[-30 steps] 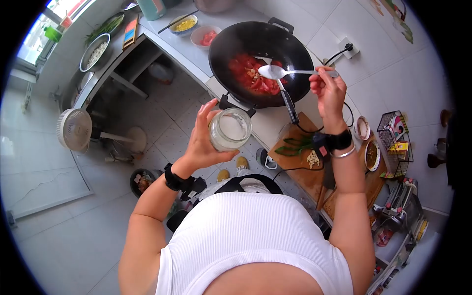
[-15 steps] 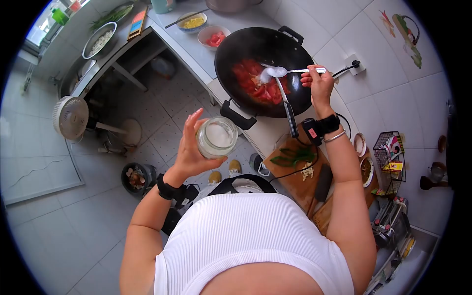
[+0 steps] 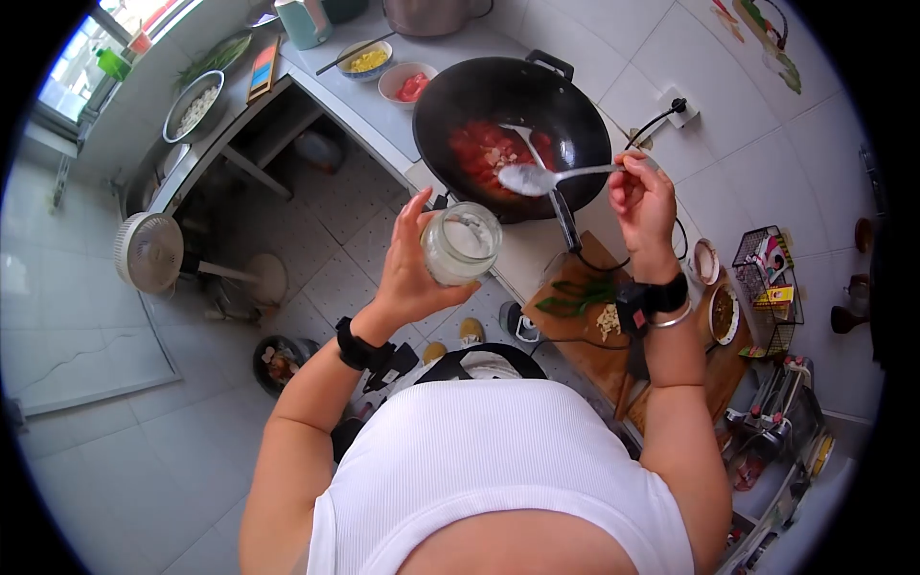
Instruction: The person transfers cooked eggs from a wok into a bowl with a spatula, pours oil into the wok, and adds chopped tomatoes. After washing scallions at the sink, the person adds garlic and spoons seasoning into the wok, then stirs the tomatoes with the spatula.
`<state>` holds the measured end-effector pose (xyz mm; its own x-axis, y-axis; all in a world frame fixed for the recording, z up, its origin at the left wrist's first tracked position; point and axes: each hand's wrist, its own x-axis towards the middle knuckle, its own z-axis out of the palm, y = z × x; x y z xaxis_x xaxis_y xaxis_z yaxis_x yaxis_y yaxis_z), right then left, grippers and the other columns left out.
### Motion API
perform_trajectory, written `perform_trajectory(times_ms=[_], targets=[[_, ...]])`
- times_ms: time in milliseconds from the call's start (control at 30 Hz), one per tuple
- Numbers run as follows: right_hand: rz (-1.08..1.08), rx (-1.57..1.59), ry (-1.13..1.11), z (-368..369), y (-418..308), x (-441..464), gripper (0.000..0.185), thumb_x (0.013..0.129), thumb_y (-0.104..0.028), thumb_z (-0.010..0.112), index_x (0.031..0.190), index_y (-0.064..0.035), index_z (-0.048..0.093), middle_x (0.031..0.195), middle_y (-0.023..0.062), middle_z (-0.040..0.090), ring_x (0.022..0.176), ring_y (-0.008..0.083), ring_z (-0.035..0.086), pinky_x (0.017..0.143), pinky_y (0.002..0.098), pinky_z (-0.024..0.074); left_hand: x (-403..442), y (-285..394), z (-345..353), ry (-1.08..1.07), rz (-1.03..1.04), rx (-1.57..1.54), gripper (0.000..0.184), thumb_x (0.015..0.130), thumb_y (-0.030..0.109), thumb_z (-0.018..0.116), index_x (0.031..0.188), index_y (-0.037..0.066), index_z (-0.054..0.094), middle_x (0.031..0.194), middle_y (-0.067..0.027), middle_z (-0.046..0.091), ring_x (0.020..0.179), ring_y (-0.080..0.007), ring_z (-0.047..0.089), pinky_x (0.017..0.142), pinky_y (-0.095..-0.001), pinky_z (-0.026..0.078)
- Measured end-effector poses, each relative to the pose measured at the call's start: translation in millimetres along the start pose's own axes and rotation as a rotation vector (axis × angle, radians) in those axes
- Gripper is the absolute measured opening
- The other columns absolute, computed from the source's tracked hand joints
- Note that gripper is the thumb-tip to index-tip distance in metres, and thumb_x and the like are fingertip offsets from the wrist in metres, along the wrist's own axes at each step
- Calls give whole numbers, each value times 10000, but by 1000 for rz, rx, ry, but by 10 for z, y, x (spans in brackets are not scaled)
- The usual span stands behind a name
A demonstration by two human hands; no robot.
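Note:
My left hand [image 3: 414, 273] is wrapped round an open glass jar [image 3: 461, 243] with white contents, below the wok's near edge. Pinched by its handle end in my right hand [image 3: 644, 206] is a metal spoon [image 3: 586, 172]. Its bowl, with some white stuff in it, hangs over the near side of the black wok [image 3: 575, 115]. Red tomato pieces [image 3: 470, 149] with pale bits lie in the wok. A spatula with a black handle [image 3: 565, 222] rests in the wok, its handle over the near rim.
A cutting board [image 3: 575, 350] with green peppers and chopped garlic lies at the right. Behind the wok's left side stand a bowl of red pieces [image 3: 411, 85] and a bowl of yellow pieces [image 3: 368, 61]. A wire basket [image 3: 770, 278] and a fan [image 3: 150, 252] are farther out.
The spoon went from the wok's near side to deeper over the tomatoes, then came back nearer the jar. The jar moved left, then right again. The view shifted slightly.

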<state>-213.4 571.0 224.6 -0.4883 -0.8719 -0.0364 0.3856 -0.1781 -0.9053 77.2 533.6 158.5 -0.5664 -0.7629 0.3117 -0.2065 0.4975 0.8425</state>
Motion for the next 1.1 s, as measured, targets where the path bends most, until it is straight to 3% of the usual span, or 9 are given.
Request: perform_trajectory(times_ms=[200, 267, 300, 400, 500, 633, 733, 933, 1100], targets=[[-17, -261, -113, 228, -78, -767, 116, 848, -112, 510, 826, -22, 580, 578, 44, 567, 409, 56, 462, 363, 169, 340, 85, 282, 226, -138, 106, 11, 1081, 517, 145, 778, 1337, 34, 83, 1108, -154, 516, 1050, -271, 516, 926, -360, 376], [2, -337, -198, 148, -80, -974, 145, 852, -151, 572, 919, -23, 580, 730, 29, 586, 606, 29, 512, 526, 145, 397, 83, 392, 342, -202, 119, 7, 1079, 520, 155, 780, 1337, 29, 87, 1105, -154, 516, 1061, -273, 506, 941, -374, 358], [-49, -379, -249, 59, -24, -1053, 423, 777, -197, 681, 1115, -22, 497, 951, 69, 573, 802, 88, 550, 688, 186, 441, 92, 438, 411, -244, 135, -77, 1083, 520, 159, 783, 1339, 29, 86, 1104, -149, 518, 1067, -274, 501, 951, -383, 346], [-99, -551, -275, -156, 61, -1438, 760, 681, -235, 769, 1268, -13, 339, 1128, 103, 497, 995, 152, 521, 835, 252, 429, 101, 526, 734, -367, 182, -217, 1089, 518, 162, 788, 1343, 33, 90, 1096, -138, 529, 1077, -279, 501, 983, -410, 306], [-80, -712, -205, -384, 190, -1764, 918, 620, -226, 805, 1317, -14, 247, 1205, 116, 446, 1088, 179, 479, 891, 285, 409, 70, 536, 1128, -515, 76, -351, 1045, 509, 205, 784, 1344, 51, 174, 1132, -197, 494, 1086, -357, 471, 933, -412, 366], [-75, -605, 131, -755, 263, -1952, 823, 609, -155, 791, 1270, -15, 322, 1164, 110, 481, 1081, 177, 485, 893, 296, 409, 128, 533, 1719, -712, 141, -371, 1109, 509, 266, 811, 1357, 45, 133, 1222, -216, 436, 1165, -366, 406, 955, -418, 349], [-144, -747, 259, -1180, 262, -1910, 772, 608, -143, 787, 1231, 0, 354, 1136, 118, 499, 1070, 180, 489, 881, 300, 418, 215, 522, 2169, -577, 388, -202, 1148, 519, 292, 820, 1368, 28, 94, 1280, -214, 397, 1209, -362, 369, 974, -412, 336], [-198, -1003, 729, -2638, 524, -1212, 806, 550, -219, 808, 1188, 14, 375, 1104, 186, 506, 1019, 295, 508, 864, 350, 414, 177, -305, 1800, -1178, 63, -161, 662, 725, 272, 708, 1269, 43, 407, 1184, -220, 506, 1092, -309, 510, 908, -357, 412], [-181, -1190, 951, -3806, 948, -542, 839, 531, -248, 816, 1173, 49, 364, 1131, 212, 472, 1071, 333, 458, 937, 368, 345, -310, -1017, 596, -729, -523, 162, 493, 766, 218, 670, 1179, 28, 479, 1007, -178, 611, 921, -254, 608, 769, -328, 486]])
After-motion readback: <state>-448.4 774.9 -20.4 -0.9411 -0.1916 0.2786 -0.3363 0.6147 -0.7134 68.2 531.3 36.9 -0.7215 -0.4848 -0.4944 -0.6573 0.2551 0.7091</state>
